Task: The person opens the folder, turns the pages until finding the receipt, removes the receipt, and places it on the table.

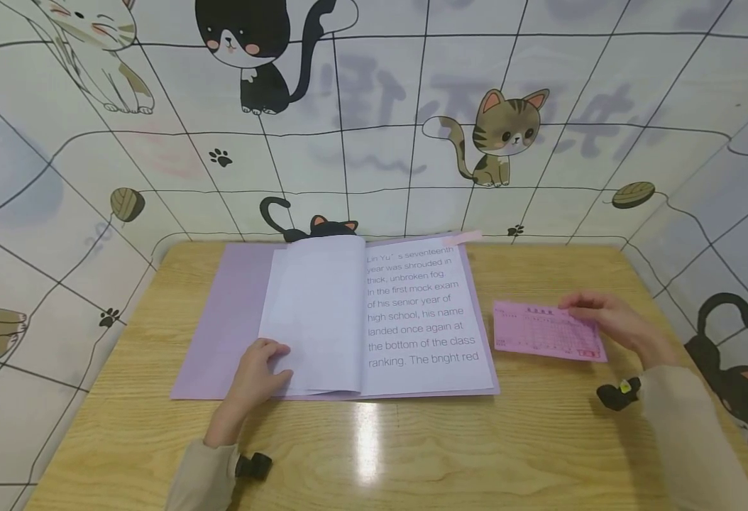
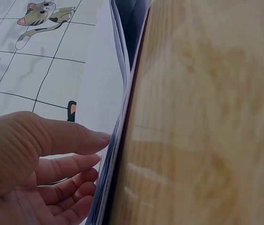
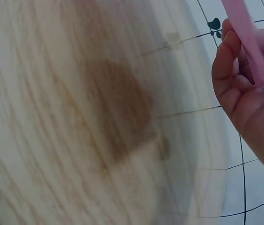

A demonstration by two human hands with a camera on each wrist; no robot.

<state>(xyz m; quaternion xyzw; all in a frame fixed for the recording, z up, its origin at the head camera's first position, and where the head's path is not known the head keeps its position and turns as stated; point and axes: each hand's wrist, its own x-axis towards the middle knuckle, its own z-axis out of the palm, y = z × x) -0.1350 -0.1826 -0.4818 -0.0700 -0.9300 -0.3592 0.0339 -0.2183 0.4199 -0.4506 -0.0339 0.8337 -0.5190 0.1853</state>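
A folder (image 1: 221, 319) with a pale purple cover lies open with printed pages in it. Its right page (image 1: 421, 312) carries large English text, and the left page (image 1: 316, 312) is blank. My left hand (image 1: 259, 372) rests at the lower left of the blank page, fingers loosely bent; in the left wrist view the thumb (image 2: 87, 139) touches the paper near its edge. Right of the folder, my right hand (image 1: 607, 319) pinches a pink printed slip (image 1: 540, 333) by its upper right part, between thumb and fingers. The right wrist view shows this slip (image 3: 249, 37) edge-on, above the table.
A pale pink tab (image 1: 466, 238) sticks out at the folder's top right corner. The wooden table (image 1: 451, 454) is bordered by white walls (image 1: 387, 163) with cat drawings at the back and sides. A dark wrist camera (image 1: 618, 394) sits on each sleeve.
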